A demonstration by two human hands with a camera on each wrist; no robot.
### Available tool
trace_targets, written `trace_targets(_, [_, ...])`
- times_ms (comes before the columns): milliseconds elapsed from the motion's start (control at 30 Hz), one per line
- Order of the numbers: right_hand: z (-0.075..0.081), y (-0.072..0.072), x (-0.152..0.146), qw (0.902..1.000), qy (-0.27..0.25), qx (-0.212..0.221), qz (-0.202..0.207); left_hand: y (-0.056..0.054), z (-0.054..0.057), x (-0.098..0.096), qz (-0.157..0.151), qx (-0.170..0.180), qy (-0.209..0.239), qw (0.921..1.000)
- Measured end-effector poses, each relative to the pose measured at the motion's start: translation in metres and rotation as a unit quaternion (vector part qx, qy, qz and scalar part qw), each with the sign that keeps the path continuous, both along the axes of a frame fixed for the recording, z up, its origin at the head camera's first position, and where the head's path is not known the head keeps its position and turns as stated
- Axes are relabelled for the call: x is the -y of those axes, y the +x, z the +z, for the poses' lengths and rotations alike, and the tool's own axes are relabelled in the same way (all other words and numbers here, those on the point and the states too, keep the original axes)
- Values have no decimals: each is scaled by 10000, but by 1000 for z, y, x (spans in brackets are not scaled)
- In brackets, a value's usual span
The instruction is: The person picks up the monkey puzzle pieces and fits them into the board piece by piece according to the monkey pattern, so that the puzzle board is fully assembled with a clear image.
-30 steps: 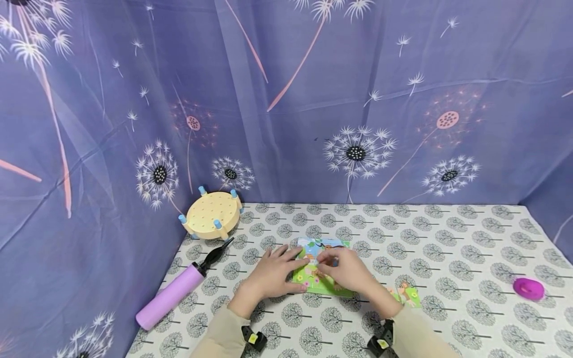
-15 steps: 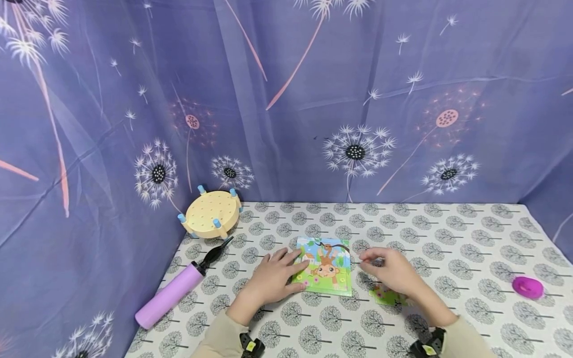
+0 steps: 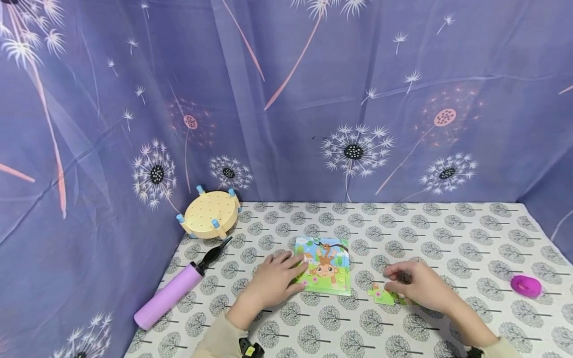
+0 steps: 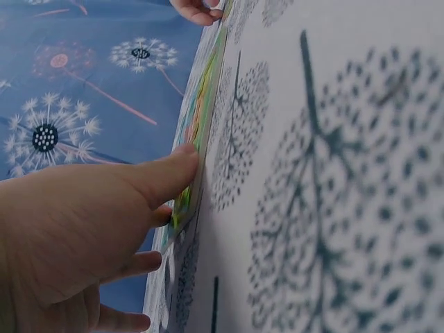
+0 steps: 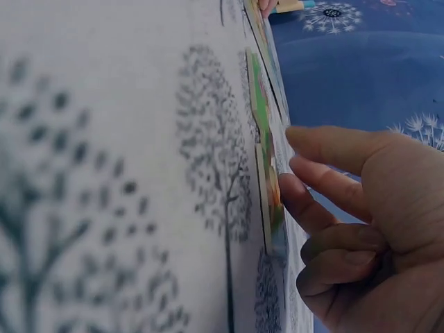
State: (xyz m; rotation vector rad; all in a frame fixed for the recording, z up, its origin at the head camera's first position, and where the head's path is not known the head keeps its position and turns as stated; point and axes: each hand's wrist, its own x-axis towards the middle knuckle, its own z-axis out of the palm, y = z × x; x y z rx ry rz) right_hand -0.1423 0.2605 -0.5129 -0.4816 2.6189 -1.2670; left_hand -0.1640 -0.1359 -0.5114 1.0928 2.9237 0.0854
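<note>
A jigsaw puzzle (image 3: 332, 276) with a monkey picture lies flat on the patterned cloth in the head view. My left hand (image 3: 271, 279) rests on its left edge, fingers spread over the border. In the left wrist view, the thumb of that hand (image 4: 90, 222) touches the puzzle's near edge. Right of the puzzle lie loose green jigsaw pieces (image 3: 383, 297), partly hidden by my right hand (image 3: 423, 286). The right wrist view shows that hand just beside the pieces (image 5: 259, 104), with loosely bent fingers and nothing between thumb and fingertips.
A purple hand pump (image 3: 172, 296) with a black nozzle lies at the left. Behind it, a round yellow pegged stand (image 3: 211, 215) with blue tips leans by the curtain (image 3: 286, 99). A small magenta oval object (image 3: 526, 286) sits far right.
My right hand has moved away from the puzzle, rightward and toward the loose pieces, uncovering the monkey picture. My left hand stays on the puzzle's left edge.
</note>
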Motion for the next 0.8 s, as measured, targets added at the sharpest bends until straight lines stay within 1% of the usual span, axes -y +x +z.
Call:
trace_targets(100, [-1, 4, -1, 9978, 531, -404, 5, 5, 1, -2, -45, -78, -43, 9999])
trace_targets(167, [-2, 6, -1, 9950, 832, -542, -59, 9, 0, -3, -50, -132, -116, 9998])
trace_targets(233, [-3, 7, -1, 9938, 968, -552, -31, 12, 0, -5, -50, -152, -181, 9997])
trace_targets(367, [-2, 11, -1, 9923, 1072, -611, 57, 17, -2, -7, -44, -183, -298, 9994])
trace_targets(467, [-2, 13, 0, 9924, 1035, -652, 99, 19, -4, -10, 9, -189, -299, 9994])
trace_targets(567, [-3, 14, 0, 9929, 987, -649, 124, 21, -6, -13, 88, -191, -287, 9994])
trace_targets(800, [-4, 13, 2, 9931, 986, -633, 88, 23, -7, -17, 246, -283, -303, 9988])
